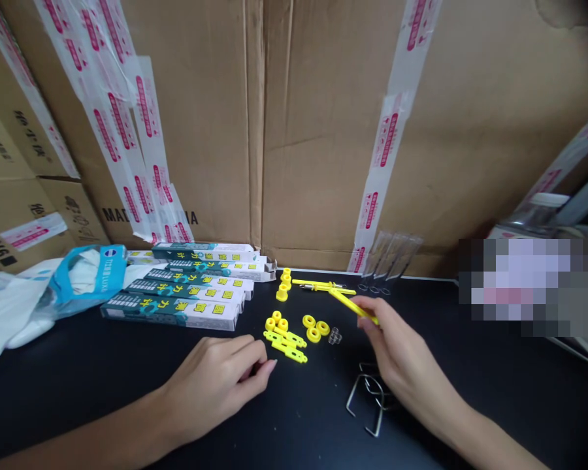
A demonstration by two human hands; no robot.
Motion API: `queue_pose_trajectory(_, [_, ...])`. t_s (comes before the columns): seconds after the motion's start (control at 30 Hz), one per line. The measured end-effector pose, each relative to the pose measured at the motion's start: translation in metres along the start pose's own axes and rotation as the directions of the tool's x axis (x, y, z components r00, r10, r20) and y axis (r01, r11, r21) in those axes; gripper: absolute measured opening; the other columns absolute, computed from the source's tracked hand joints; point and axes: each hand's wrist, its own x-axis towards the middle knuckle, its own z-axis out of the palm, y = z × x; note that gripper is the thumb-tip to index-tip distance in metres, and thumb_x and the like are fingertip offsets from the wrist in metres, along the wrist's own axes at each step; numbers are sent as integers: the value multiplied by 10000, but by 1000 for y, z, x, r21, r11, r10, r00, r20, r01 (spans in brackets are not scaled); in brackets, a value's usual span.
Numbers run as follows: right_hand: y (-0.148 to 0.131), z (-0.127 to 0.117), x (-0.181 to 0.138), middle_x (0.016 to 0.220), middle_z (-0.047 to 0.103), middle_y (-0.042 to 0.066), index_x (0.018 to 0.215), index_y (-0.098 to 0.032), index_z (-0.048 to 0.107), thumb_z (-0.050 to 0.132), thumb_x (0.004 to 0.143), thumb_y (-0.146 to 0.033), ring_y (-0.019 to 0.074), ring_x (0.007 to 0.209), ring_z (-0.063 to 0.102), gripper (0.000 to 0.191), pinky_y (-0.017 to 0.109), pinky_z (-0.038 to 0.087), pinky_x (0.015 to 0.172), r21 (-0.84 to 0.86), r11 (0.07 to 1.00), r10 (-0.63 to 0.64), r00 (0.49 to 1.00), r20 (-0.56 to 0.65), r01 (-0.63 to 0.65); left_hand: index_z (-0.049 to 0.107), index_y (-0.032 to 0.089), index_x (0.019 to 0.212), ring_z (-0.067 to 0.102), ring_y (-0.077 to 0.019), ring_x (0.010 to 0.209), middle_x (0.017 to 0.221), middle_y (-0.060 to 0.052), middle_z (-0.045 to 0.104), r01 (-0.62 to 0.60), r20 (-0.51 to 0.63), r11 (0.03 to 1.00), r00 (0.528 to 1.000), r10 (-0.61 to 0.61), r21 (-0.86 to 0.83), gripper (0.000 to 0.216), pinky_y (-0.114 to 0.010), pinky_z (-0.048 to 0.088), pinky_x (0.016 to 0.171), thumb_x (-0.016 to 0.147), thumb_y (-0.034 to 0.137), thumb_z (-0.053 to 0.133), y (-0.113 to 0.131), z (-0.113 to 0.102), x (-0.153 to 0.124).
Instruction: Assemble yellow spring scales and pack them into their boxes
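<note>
Between the thumb and fingers of my right hand (394, 346) is a thin yellow plastic stick (347, 305), tilted with its far end up and to the left. Bent metal wire pieces (365, 398) lie below that hand. My left hand (225, 372) rests on the black table with its fingers curled in, and I see nothing in it. Just beyond its fingertips are flat yellow slotted strips (289, 350). Small yellow sleeves (276, 322) sit behind these, with yellow rings (313, 334) and small clear or metallic springs (335, 336) to their right.
Several printed white-and-teal boxes (176, 307) are stacked at the left beside a blue packet (91, 277). More yellow caps (284, 285) and yellow sticks (323, 287) lie near the cardboard wall (313, 163). Clear tubes (394, 258) lean against it.
</note>
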Motion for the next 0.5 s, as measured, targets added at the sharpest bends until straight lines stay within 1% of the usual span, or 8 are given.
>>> queue_pose_trajectory(0.07, [-13,5,-5,1009,622,76,1282,-248,457,378,1026,-255,226,897,660,268,372,569,773,4,998,-63,995,77,63,534,187,706,491,-90,500,616,60,498,3,18,1000,1000,-4,10,278,-229,357,506,977,190,476,1,0,0])
queue_pose_trajectory(0.1, [-19,7,-8,1072,609,97,1327,-245,432,412,1015,-251,252,974,642,313,430,557,834,-11,994,-108,986,127,111,533,186,704,493,-91,501,616,59,498,3,25,1000,1000,-4,16,281,-232,360,509,978,189,471,1,0,0])
queue_pose_trajectory(0.13, [-23,10,-9,1084,600,102,1359,-246,413,438,1005,-235,269,993,629,355,477,545,859,-27,989,-138,976,166,144,531,185,702,494,-93,503,618,58,499,2,29,1000,1000,-2,20,285,-234,361,510,979,190,467,2,0,0])
queue_pose_trajectory(0.2, [-27,15,-11,1045,589,94,1402,-246,389,476,988,-201,290,972,614,425,560,523,865,-70,982,-158,963,219,177,527,186,700,491,-94,504,619,57,497,-4,27,1000,1000,4,17,289,-238,359,509,982,190,461,2,0,1])
queue_pose_trajectory(0.27, [-26,18,-12,983,577,68,1413,-256,403,514,967,-164,290,920,608,468,599,512,846,-97,981,-141,960,241,168,526,187,703,482,-94,503,620,58,496,-14,20,1000,1000,14,5,288,-242,355,510,983,189,461,2,0,1])
queue_pose_trajectory(0.37, [-23,19,-11,965,578,59,1347,-254,488,561,932,-113,289,905,607,445,602,506,840,-94,985,-117,960,254,144,540,185,720,474,-93,509,628,57,501,-21,18,1000,1000,21,-4,275,-244,351,519,985,189,468,1,0,1])
queue_pose_trajectory(0.43, [-21,18,-9,969,591,59,1235,-246,553,563,922,-84,279,897,616,353,579,510,837,-82,988,-107,962,252,131,558,183,733,474,-93,519,637,54,508,-22,22,1000,1000,22,-22,270,-243,354,530,987,195,470,1,0,1])
queue_pose_trajectory(0.5, [-20,16,-8,966,599,53,1125,-248,578,553,929,-77,264,877,624,261,542,519,823,-72,990,-103,963,249,124,578,181,740,480,-94,533,644,50,520,4,29,997,1000,-2,-76,266,-238,357,538,985,205,478,2,0,0])
